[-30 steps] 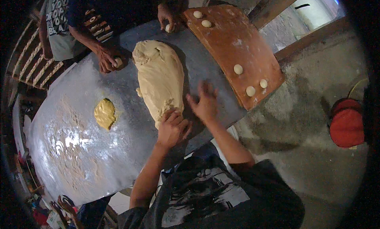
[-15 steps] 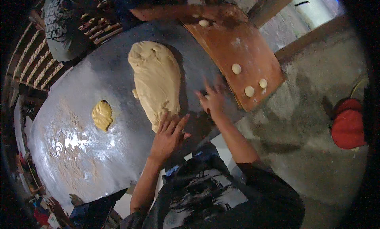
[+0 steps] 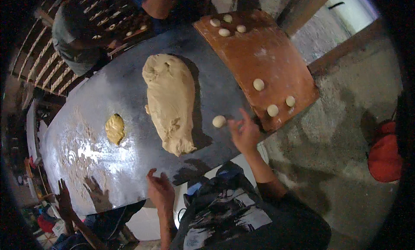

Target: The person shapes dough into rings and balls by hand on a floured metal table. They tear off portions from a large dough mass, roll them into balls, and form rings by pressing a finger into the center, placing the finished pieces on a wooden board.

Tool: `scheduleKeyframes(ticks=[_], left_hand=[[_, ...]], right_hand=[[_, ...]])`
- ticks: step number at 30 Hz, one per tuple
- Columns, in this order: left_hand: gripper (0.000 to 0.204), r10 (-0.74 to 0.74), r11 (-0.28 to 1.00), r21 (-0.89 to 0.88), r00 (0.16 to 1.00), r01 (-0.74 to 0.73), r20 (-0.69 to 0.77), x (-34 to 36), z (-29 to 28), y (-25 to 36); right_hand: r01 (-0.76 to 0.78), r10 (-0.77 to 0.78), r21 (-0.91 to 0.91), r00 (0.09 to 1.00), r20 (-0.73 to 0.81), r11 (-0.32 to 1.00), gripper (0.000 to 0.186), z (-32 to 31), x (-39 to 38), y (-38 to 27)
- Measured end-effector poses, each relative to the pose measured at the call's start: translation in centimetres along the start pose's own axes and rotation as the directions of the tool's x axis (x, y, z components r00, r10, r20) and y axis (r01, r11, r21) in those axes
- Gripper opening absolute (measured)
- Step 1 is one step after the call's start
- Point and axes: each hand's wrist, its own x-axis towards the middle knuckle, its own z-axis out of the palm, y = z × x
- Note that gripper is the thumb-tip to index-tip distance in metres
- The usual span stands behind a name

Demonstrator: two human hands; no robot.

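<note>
A large oblong mass of pale dough [image 3: 170, 100] lies lengthwise on the metal-topped table [image 3: 123, 77]. My left hand [image 3: 161, 191] hovers at the table's near edge, below the dough and apart from it; its fingers are loosely bent, with nothing visible in them. To the right of the dough, a small round dough ball [image 3: 219, 121] rests on the metal. My right hand [image 3: 245, 135] is just right of that ball, fingers spread and holding nothing. A wooden board [image 3: 276, 62] at the table's right end carries several similar balls.
A yellow, soft-looking lump [image 3: 115, 129] sits on the left of the table, near smeared flour. Another person's raised hand [image 3: 65, 202] shows at lower left. A person in a grey shirt [image 3: 71, 42] stands at far left by slatted racks. A red object [image 3: 384, 157] is at far right.
My left hand has left the dough's near end and drawn back toward me. My right hand has moved right, uncovering the ball. A co-worker's arm has withdrawn from the board's far end, where several balls show.
</note>
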Motion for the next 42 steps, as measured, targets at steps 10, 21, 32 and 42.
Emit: scheduleKeyframes(ticks=[10,21,32,42], left_hand=[[0.055,0.072,0.977,0.195,0.992,-0.091,0.1,2.6,6.6,9.9],[0.052,0.181,0.973,0.121,0.977,-0.195,0.117,0.7,6.9,6.1],[0.041,0.952,0.249,-0.366,0.156,-0.897,0.264,5.5,9.8,6.8],[0.017,0.946,0.325,-0.361,0.307,-0.874,0.107,10.5,6.5,5.7]], right_hand=[[0.409,-0.287,0.349,0.891,-0.352,0.843,0.046,-8.3,15.4,4.1],[-0.643,0.085,0.237,0.429,0.9,0.729,0.042,5.1,-3.1,1.7],[-0.7,0.015,0.583,0.645,0.764,0.413,0.029,5.2,-12.5,2.0],[0.303,-0.223,-0.177,0.903,0.367,0.936,0.027,-2.7,-11.4,-1.3]])
